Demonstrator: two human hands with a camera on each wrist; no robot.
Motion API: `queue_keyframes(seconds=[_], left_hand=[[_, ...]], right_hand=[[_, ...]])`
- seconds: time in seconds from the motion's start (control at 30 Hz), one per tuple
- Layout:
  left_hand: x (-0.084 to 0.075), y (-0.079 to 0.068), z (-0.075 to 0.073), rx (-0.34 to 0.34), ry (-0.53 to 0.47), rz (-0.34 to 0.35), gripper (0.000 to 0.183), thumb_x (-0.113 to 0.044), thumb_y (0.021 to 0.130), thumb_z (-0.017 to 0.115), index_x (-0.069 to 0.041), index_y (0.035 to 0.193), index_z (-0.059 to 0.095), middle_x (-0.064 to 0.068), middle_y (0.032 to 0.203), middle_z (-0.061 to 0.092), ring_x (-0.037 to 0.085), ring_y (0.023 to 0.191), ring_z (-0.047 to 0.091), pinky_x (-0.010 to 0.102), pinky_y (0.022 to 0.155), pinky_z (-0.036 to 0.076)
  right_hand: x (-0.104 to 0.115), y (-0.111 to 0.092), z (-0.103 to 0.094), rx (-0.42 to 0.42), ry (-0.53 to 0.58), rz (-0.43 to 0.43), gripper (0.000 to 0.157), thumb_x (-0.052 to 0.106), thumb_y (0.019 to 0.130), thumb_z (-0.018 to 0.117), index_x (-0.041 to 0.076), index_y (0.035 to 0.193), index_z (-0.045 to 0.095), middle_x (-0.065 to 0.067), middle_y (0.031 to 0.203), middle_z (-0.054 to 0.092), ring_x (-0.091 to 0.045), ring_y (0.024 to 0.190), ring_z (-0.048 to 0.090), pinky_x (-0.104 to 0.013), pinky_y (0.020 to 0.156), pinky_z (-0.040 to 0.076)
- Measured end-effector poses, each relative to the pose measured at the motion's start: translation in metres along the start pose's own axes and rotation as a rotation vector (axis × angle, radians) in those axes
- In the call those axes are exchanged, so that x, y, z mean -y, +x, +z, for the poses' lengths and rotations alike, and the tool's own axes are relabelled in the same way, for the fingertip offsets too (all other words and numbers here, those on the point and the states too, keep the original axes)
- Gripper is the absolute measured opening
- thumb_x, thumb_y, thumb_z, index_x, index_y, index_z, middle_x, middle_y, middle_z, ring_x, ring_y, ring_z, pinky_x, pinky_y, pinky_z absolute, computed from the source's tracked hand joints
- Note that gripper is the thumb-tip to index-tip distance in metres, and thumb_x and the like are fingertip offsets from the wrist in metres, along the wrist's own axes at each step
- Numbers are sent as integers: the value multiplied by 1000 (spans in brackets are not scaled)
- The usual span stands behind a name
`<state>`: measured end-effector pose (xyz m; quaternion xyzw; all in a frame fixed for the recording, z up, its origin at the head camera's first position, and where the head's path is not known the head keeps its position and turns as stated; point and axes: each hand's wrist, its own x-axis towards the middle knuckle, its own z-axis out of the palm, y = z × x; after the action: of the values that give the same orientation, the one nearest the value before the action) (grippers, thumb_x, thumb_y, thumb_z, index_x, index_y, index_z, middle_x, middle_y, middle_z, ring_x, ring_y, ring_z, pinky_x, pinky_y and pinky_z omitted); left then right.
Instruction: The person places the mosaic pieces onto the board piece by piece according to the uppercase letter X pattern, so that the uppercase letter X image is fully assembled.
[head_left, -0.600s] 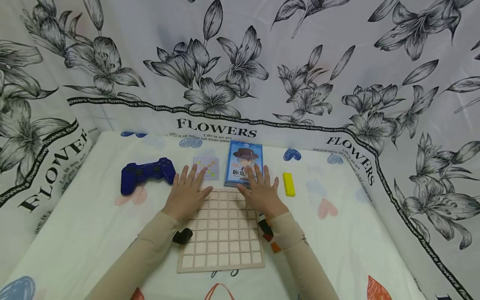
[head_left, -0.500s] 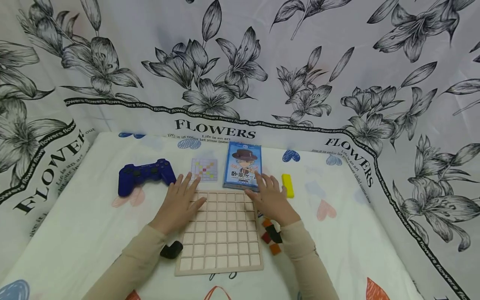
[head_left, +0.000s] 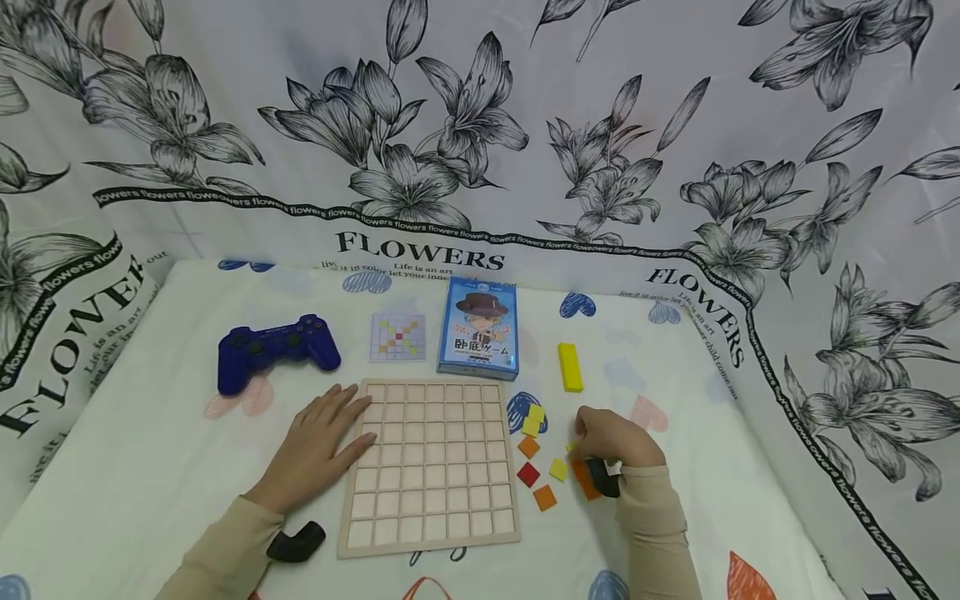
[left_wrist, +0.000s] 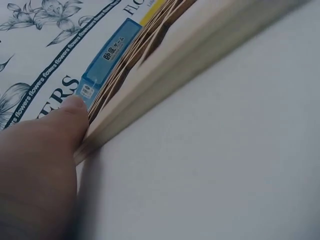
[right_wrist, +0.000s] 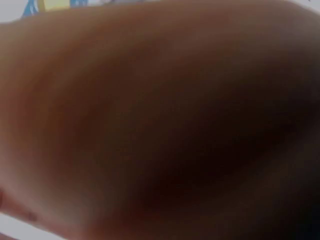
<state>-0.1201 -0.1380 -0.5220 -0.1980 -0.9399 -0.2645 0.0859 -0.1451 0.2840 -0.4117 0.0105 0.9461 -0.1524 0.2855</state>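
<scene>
A wooden grid board (head_left: 431, 550) lies on the white cloth. My left hand (head_left: 311, 446) rests at its left edge, fingers spread and relaxed; in the left wrist view the thumb (left_wrist: 70, 117) touches the board's rim (left_wrist: 165, 82). To the right of the board are small square tiles: a red tile (head_left: 528, 474), yellow tiles (head_left: 558, 469) and orange tiles (head_left: 545, 497). Over the rightmost ones hovers or rests my right hand (head_left: 618, 437), its fingers bent downward. A bit of yellow shows by its fingertips, which are hidden. The right wrist view is mostly blurred skin.
Behind the board stand a blue card-game box (head_left: 480, 333) and a small coloured grid card (head_left: 397, 337). A dark blue game controller (head_left: 279, 352) lies at the back left, a yellow block (head_left: 570, 367) at the back right. A flower-printed curtain (head_left: 480, 108) closes off the back.
My right hand has moved off the board's far right corner, right and nearer, to the tiles, its fingers now bent. The left hand has slid left and nearer along the board's edge.
</scene>
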Motion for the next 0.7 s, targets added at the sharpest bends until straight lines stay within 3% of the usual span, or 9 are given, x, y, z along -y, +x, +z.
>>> queue_keyframes(seconds=[0.13, 0.4, 0.53, 0.7], left_hand=[[1, 2, -1, -21, 9, 1, 60, -48, 94, 55, -17, 143, 45, 11, 151, 36, 34, 142, 25, 55, 111, 22], [3, 2, 0, -16, -3, 0, 59, -49, 94, 54, -19, 144, 44, 11, 152, 36, 33, 143, 24, 56, 111, 22], [4, 0, 0, -3, 7, -7, 59, -50, 94, 53, -21, 145, 43, 9, 152, 35, 32, 143, 23, 55, 112, 21], [3, -1, -1, -1, 6, -7, 59, -50, 95, 53, -20, 144, 44, 9, 152, 36, 32, 143, 24, 54, 113, 20]], right_hand=[[5, -1, 0, -1, 5, 22, 26, 15, 77, 77, 7, 88, 54, -6, 77, 54, -23, 60, 50, -28, 52, 42], [8, 2, 3, -18, -48, 15, 20, 3, 71, 68, 6, 84, 53, -6, 74, 55, -22, 65, 49, -28, 54, 39], [10, 4, 5, -20, -63, -13, 23, 1, 70, 66, 5, 88, 52, -6, 75, 54, -22, 67, 49, -29, 57, 39], [25, 1, 4, -55, -19, -63, 27, 2, 78, 62, 0, 104, 54, -8, 88, 57, -22, 72, 50, -30, 62, 45]])
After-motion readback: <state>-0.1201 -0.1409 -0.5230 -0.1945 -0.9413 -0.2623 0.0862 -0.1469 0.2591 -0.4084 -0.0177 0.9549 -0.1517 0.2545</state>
